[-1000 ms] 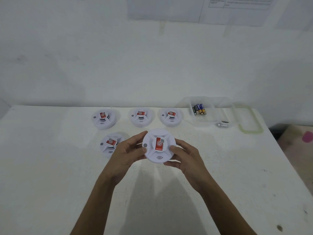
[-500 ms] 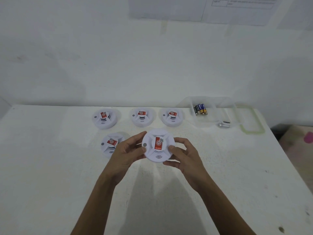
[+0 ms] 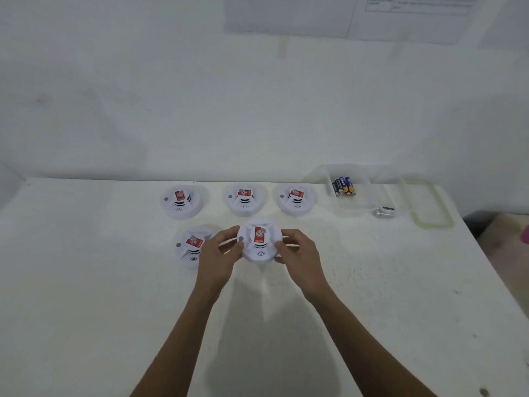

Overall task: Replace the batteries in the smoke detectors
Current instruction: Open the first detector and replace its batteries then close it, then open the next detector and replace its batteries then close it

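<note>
Smoke detectors, five of them and all white and round, are what the job turns on, and every one looks closed, so the work seems to be at or near its start. Four rest face up on the white bench (image 3: 86, 282): a back row of a left detector (image 3: 181, 201), a middle detector (image 3: 244, 198) and a right detector (image 3: 295, 199), and a front detector (image 3: 191, 246) nearer the person, partly hidden by the left hand. The fifth, the held detector (image 3: 260, 243), is gripped just above the bench between both hands. The left hand (image 3: 218, 259) curls round its left rim, thumb on the face beside a small grey button; the right hand (image 3: 297, 257) clasps the right rim with fingers bent around the edge. The grip suits twisting the body off its base, though no gap or open cover shows yet.

No battery bay is visible on any unit, so I cannot tell whether any has already been done. Judging by this, all five remain to be opened, emptied, refilled and closed.

Spare batteries (image 3: 343, 187) stand together in a clear plastic box (image 3: 357, 207) at the right rear of the bench, with its green-rimmed lid (image 3: 429, 204) lying beside it and a small metal piece (image 3: 383, 212) just outside.

Each detector carries a red label with a round white logo and a small grey code square; the print is too blurred to read. Paper sheets (image 3: 415, 4) on the wall hold text, also illegible. The batteries' wrappers are dark blue and black with gold ends, brand unreadable.
</note>
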The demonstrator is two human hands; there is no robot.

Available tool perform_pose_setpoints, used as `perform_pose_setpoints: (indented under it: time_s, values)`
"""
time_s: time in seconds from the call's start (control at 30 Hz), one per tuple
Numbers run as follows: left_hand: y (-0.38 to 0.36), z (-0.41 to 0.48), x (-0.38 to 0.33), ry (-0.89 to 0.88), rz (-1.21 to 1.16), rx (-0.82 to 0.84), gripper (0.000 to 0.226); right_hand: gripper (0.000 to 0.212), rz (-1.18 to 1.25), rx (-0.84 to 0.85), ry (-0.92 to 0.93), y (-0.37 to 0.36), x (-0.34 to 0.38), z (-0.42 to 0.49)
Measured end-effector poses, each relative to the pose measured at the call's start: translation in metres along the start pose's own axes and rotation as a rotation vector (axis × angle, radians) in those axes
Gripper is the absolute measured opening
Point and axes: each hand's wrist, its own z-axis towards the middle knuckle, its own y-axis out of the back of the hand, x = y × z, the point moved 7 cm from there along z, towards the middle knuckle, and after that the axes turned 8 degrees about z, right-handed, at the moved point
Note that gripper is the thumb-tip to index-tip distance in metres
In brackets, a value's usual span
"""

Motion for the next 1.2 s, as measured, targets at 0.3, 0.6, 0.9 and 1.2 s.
perform_pose_setpoints:
  time_s: [0.3,0.6,0.9,1.2]
  values:
    - [-0.017,0.008,0.022,-0.026,0.391,-0.002,0.039,0.021,-0.251,-0.008,0.022,-0.013,-0.009,0.014]
    - [-0.018,0.003,0.021,-0.044,0.357,0.015,0.041,0.029,-0.288,-0.011,-0.013,-0.014,-0.022,0.015]
    - [0.027,-0.01,0.011,-0.112,0.256,-0.105,0.024,0.033,-0.252,-0.114,0.173,-0.021,0.012,-0.01]
    - [0.095,-0.013,0.016,-0.101,0.303,-0.329,0.028,0.035,-0.144,0.152,0.156,-0.085,0.039,-0.022]
